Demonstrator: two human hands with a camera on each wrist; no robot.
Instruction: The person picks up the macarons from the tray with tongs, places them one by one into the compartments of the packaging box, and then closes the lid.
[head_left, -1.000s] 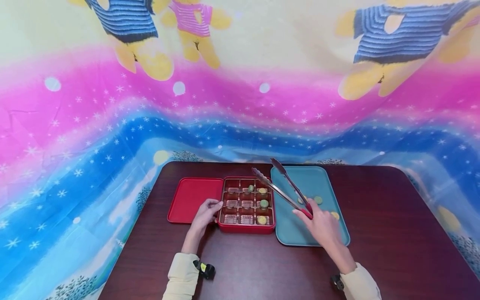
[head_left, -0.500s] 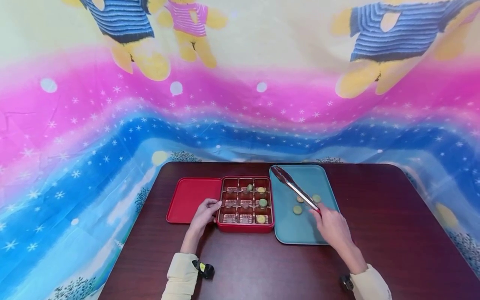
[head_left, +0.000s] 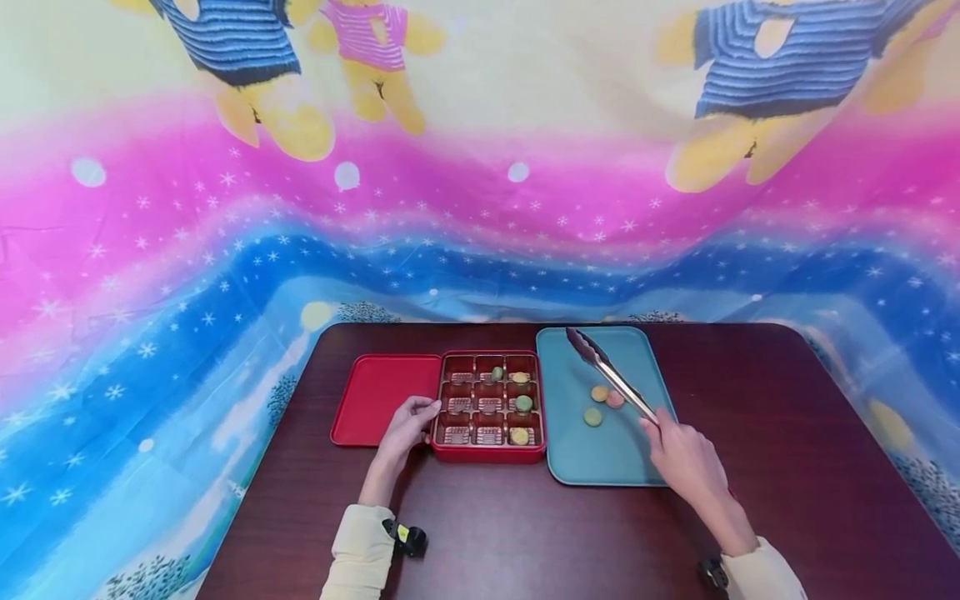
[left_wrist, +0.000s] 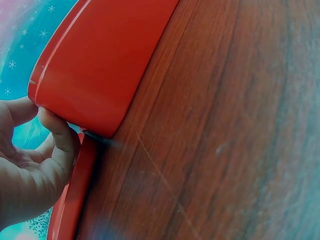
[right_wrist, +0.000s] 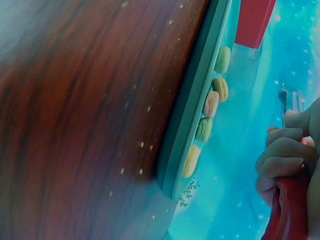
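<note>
My right hand (head_left: 688,460) grips metal tongs (head_left: 611,373) by their red handle (right_wrist: 290,207), holding them over the teal tray (head_left: 566,454). Several macarons lie on that tray, among them a green macaron (head_left: 592,417), an orange-yellow macaron (head_left: 599,393) and a pink macaron (head_left: 615,399) partly behind the tongs. The tongs' arms look close together, with nothing visible between their tips. My left hand (head_left: 407,427) holds the left side of the red box (head_left: 491,454), thumb and finger at its corner in the left wrist view. Macarons fill the box's right column; a green macaron (head_left: 497,374) stands tilted in the back middle compartment.
A red lid (head_left: 386,396) lies left of the box, reaching under my left hand. Box and tray stand side by side on a dark wooden table (head_left: 495,533). A printed cloth (head_left: 480,208) hangs behind the table's back edge.
My right hand has moved right with the tongs, from beside the box to over the tray. The tongs' arms, spread apart before, have come together. My left hand has stayed at the box.
</note>
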